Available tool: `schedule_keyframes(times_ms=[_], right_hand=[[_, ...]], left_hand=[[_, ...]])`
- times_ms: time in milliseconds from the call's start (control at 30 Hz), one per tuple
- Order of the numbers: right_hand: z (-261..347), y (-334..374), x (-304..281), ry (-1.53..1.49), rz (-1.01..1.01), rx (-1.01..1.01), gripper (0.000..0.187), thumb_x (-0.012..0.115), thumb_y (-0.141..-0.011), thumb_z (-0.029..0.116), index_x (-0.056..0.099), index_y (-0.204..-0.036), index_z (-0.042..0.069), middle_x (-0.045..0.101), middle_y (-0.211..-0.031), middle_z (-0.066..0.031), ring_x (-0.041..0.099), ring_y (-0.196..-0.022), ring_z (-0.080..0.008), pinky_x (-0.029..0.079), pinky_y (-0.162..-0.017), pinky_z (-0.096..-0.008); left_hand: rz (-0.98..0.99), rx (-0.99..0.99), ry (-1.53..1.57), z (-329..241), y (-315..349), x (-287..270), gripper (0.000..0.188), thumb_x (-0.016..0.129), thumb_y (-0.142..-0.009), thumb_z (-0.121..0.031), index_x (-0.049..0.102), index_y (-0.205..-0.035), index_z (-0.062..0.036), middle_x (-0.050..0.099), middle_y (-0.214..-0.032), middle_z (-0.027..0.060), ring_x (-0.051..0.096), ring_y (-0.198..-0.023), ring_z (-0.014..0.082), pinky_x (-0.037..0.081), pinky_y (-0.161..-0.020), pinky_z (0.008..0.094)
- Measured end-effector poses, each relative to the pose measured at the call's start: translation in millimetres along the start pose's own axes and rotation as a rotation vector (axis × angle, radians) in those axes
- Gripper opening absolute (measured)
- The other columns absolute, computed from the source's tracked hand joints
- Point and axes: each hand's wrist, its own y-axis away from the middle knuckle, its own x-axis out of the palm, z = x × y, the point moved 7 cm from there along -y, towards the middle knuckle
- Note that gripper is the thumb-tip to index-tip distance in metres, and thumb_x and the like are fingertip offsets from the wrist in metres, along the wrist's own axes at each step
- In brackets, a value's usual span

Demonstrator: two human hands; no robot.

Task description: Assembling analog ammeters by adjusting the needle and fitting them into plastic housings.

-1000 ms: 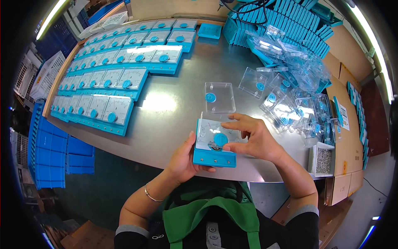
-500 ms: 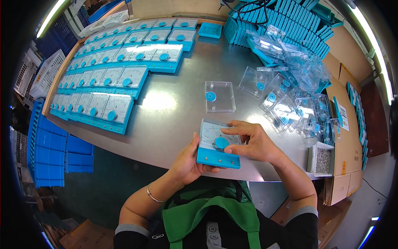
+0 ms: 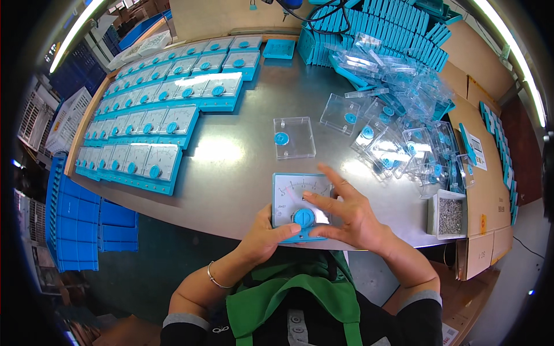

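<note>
A square panel meter [image 3: 290, 199] with a white dial face, a blue base and a round blue knob [image 3: 303, 217] is tilted up at the table's near edge. My left hand [image 3: 261, 235] grips its lower left corner, thumb on the front beside the knob. My right hand [image 3: 359, 218] is over the meter's right side with fingers apart; its index fingertip is at the dial and its thumb near the lower edge. Whether these fingertips press on the meter, I cannot tell. Just beyond lies a clear plastic cover [image 3: 299, 142] with a blue knob.
Rows of similar meters [image 3: 164, 155] fill the table's left side. Loose clear covers [image 3: 404, 153] are heaped at the right, before stacked blue bases [image 3: 375, 29]. A white box of small metal parts [image 3: 449, 214] stands at the right edge. Blue bins [image 3: 75, 213] stand lower left.
The meter has turned to show its face more squarely and sits slightly lower. My left thumb has moved onto its front. My right fingers have spread, with the thumb lower. The view has shifted slightly.
</note>
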Motion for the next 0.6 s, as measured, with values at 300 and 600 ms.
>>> schedule_keyframes(times_ms=[300,600], right_hand=[[-35.1,41.9,60.7,-1.023,0.037,0.600,0.018,0.056,-0.087,0.003,0.064,-0.102,-0.002,0.066,-0.089,-0.0042,0.057,-0.073,-0.0071,0.046,-0.060,-0.0215],[-32.5,36.8,71.7,-1.111,-0.138,0.531,0.012,0.063,-0.083,0.000,0.068,-0.094,0.001,0.068,-0.088,-0.0048,0.062,-0.077,-0.0094,0.051,-0.067,-0.0248]], left_hand=[[0.115,-0.117,0.272,-8.5,8.5,12.9,0.059,0.068,-0.079,-0.021,0.040,-0.127,-0.0003,0.057,-0.111,0.0126,0.061,-0.094,0.0215,0.055,-0.070,0.0338],[0.157,-0.178,0.335,-8.2,8.3,8.4,0.060,0.066,-0.078,-0.026,0.040,-0.126,-0.0001,0.057,-0.107,0.0115,0.061,-0.089,0.0199,0.054,-0.068,0.0334]])
